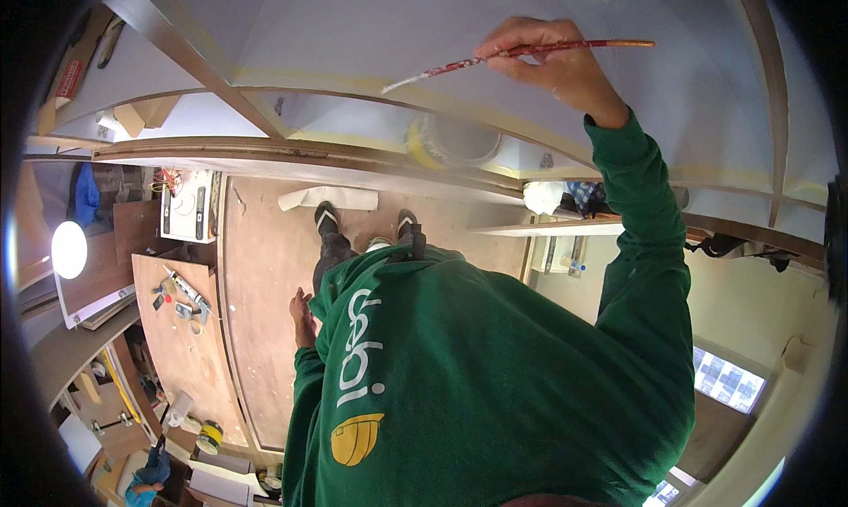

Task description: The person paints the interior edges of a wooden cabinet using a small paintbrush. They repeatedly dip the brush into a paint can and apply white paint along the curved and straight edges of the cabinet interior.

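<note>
My right hand (553,60) grips a thin artist's paintbrush (457,64) with a worn red handle, held between thumb and fingers. Its whitened bristles point left, close to the wooden edging (371,97) of a pale cabinet panel (371,36). Yellowish strips run along the panel's border. In the compartment just below the brush is a translucent plastic tub (464,139) with a yellow label. My left hand (303,315) hangs beside my hip, its fingers loosely apart and nothing visible in it.
A caulking gun (185,288), small tools and a tape roll (195,327) lie on a wooden board (192,368) to my left. A paper sheet (331,197) lies by my feet. Another person (146,477) is at the far lower left, near a yellow-and-black bucket (210,437).
</note>
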